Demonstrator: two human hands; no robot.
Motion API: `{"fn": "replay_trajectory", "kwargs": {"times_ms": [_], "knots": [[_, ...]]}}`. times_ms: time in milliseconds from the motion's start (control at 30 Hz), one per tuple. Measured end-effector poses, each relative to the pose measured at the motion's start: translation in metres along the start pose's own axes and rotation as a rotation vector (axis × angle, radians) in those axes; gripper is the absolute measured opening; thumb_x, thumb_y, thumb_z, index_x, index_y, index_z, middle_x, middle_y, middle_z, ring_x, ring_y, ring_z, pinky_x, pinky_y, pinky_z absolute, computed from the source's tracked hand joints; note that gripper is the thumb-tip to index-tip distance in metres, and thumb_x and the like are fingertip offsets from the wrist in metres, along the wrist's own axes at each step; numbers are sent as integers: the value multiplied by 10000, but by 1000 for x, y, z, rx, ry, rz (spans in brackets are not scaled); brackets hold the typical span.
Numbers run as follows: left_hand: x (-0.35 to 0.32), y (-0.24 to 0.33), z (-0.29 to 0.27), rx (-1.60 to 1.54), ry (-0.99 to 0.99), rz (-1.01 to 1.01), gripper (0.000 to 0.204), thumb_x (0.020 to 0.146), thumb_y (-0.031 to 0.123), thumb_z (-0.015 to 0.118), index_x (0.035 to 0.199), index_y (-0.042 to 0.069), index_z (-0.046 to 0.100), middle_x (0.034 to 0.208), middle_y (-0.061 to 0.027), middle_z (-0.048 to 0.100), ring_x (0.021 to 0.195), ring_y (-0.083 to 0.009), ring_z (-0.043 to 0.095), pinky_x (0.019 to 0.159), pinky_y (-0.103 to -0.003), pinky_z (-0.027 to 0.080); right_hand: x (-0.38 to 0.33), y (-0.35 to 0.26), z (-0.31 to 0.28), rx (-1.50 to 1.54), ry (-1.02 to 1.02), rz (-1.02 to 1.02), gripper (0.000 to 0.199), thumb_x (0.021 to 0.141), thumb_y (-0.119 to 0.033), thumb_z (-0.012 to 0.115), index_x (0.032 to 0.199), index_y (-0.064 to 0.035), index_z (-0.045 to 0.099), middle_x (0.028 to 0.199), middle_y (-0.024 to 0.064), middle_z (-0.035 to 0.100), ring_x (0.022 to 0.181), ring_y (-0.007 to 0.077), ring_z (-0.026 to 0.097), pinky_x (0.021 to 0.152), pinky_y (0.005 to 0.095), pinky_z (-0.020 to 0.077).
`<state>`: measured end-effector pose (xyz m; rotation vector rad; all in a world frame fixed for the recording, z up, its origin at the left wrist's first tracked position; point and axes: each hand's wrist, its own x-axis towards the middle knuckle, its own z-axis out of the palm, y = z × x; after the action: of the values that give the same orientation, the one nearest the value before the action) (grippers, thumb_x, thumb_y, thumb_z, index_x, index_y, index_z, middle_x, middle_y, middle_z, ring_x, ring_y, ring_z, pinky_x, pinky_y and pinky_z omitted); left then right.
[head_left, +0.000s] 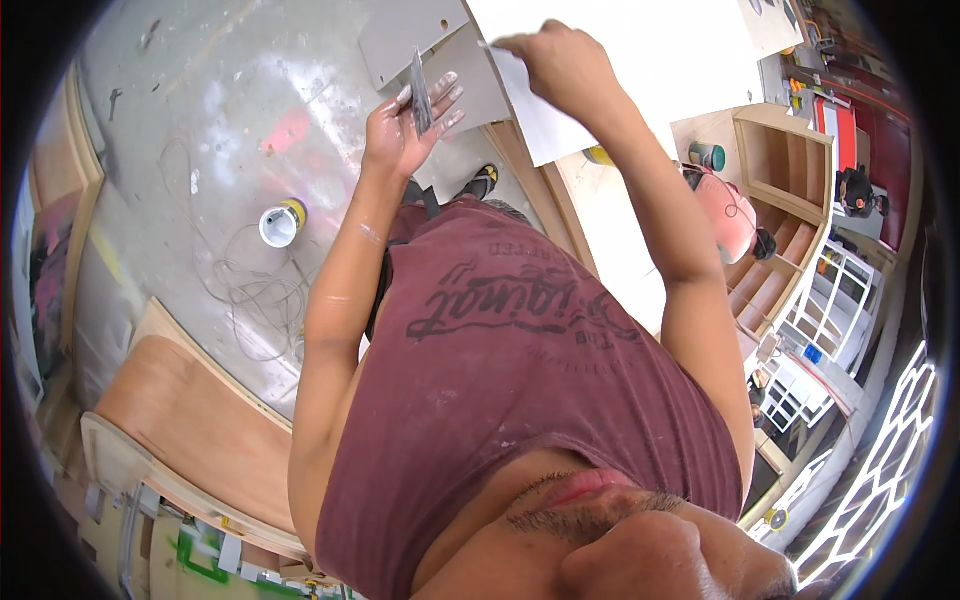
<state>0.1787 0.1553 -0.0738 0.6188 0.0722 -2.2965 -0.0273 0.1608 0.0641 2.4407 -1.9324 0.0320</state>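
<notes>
My left hand is raised palm up, its fingers spread and smeared with white. Across that palm stands a thin, flat metal scraper blade, held by the thumb and fingers and seen nearly edge-on. Farther right, my right hand reaches over a large white panel near its left edge. Its fingers are pinched together, and a thin pale edge shows at their tips; what it belongs to is too washed out to make out.
Grey panels adjoin the white one. A white bucket and a loose cord lie on the stained floor at left. A curved wooden piece stands lower left. Right are a green tin, a person in pink and wooden shelving.
</notes>
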Motion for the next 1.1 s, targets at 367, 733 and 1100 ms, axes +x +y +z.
{"fn": "replay_trajectory", "kwargs": {"times_ms": [367,733,1100], "knots": [[28,-14,30,22,-46,-89,348,954,210,329,1116,-51,492,1328,-326,452,1209,-477,480,1059,-570,338,-137,-36,-50,375,-109,320,289,790,-52,587,1058,-106,678,875,88,670,866,283,618,762,403,481],[65,40,76,314,55,147,502,945,191,311,1357,-95,350,1373,-333,407,1274,-481,420,1079,-585,309,-238,-15,-4,644,132,1064,269,878,-136,575,1133,-73,636,836,237,651,774,376,653,726,404,498],[0,15,99,551,99,560,359,948,77,503,1275,-68,463,1193,-161,590,1076,-251,605,965,-381,491,-237,28,17,1706,1185,1103,395,964,-153,570,1300,16,445,1193,108,600,1060,204,610,902,373,527]]}}
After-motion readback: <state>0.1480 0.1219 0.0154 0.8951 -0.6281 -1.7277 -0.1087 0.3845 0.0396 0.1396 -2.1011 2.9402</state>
